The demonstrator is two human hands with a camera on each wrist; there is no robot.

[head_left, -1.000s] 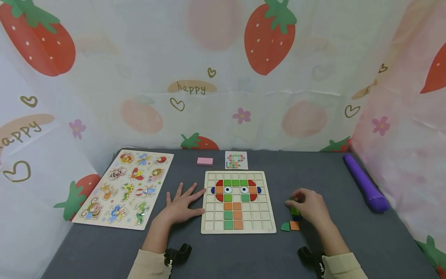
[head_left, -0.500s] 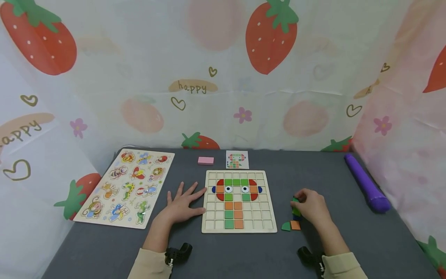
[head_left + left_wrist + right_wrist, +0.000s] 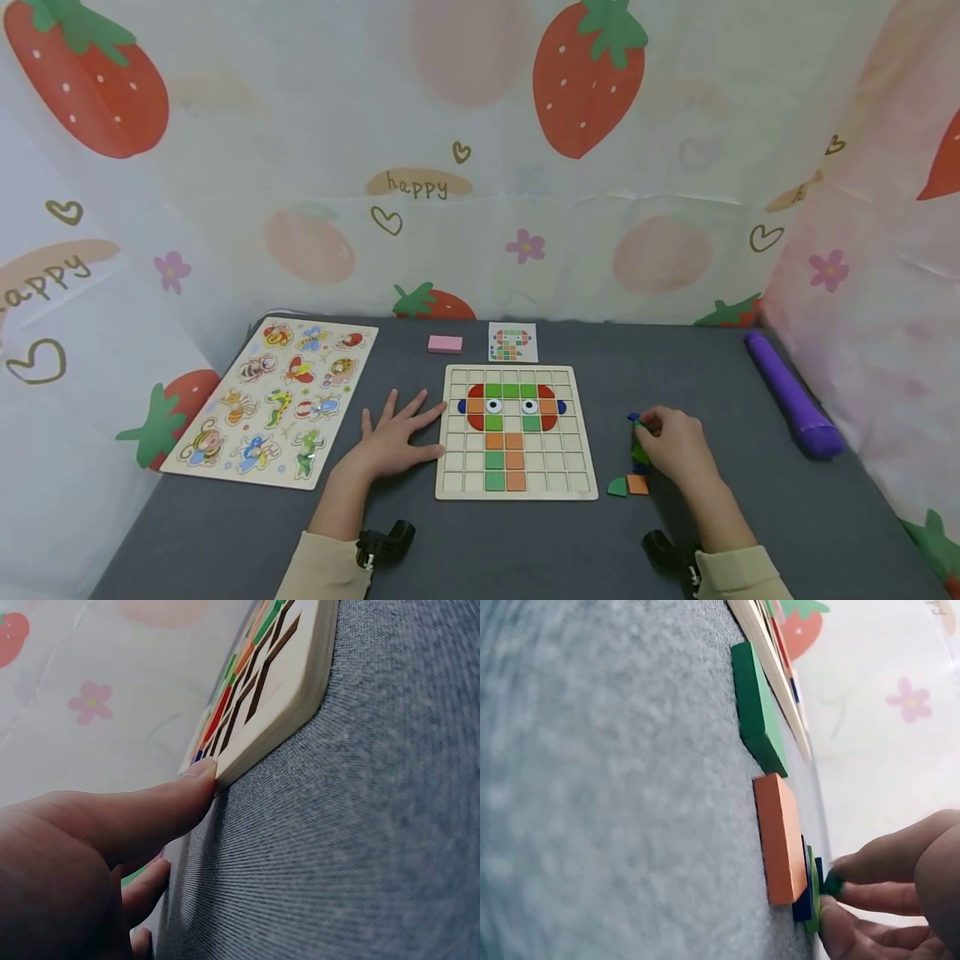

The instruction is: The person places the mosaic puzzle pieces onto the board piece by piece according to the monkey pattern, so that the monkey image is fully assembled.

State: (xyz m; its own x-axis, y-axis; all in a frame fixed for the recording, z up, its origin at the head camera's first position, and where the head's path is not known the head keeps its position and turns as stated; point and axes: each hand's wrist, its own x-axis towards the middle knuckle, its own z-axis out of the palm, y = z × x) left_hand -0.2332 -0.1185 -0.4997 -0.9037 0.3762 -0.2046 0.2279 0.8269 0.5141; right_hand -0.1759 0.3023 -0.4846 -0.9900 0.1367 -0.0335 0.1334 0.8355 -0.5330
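Observation:
A square wooden grid board (image 3: 553,473) lies mid-table, with coloured tiles making a face and a body. My left hand (image 3: 390,446) rests spread beside it, its thumb touching the board's left edge. To the right of the board, my right hand (image 3: 678,450) pinches a small dark green tile (image 3: 833,883) between its fingertips. Under and around those fingers lie a light green tile (image 3: 639,452) and a blue tile (image 3: 633,417), partly hidden. Nearer the front are a green quarter-round tile (image 3: 617,487) and an orange tile (image 3: 637,484).
Behind the board lie a small pattern card (image 3: 513,342) and a pink block (image 3: 446,344). A board of insect pictures (image 3: 273,400) lies at the left. At the right is a purple cylindrical object (image 3: 793,396). A strawberry-print cloth (image 3: 570,275) walls the table in.
The right fingers have shifted slightly among the loose tiles. A blue tile now shows beyond the fingertips, and more green appears below them. The left hand has stayed on the board's edge.

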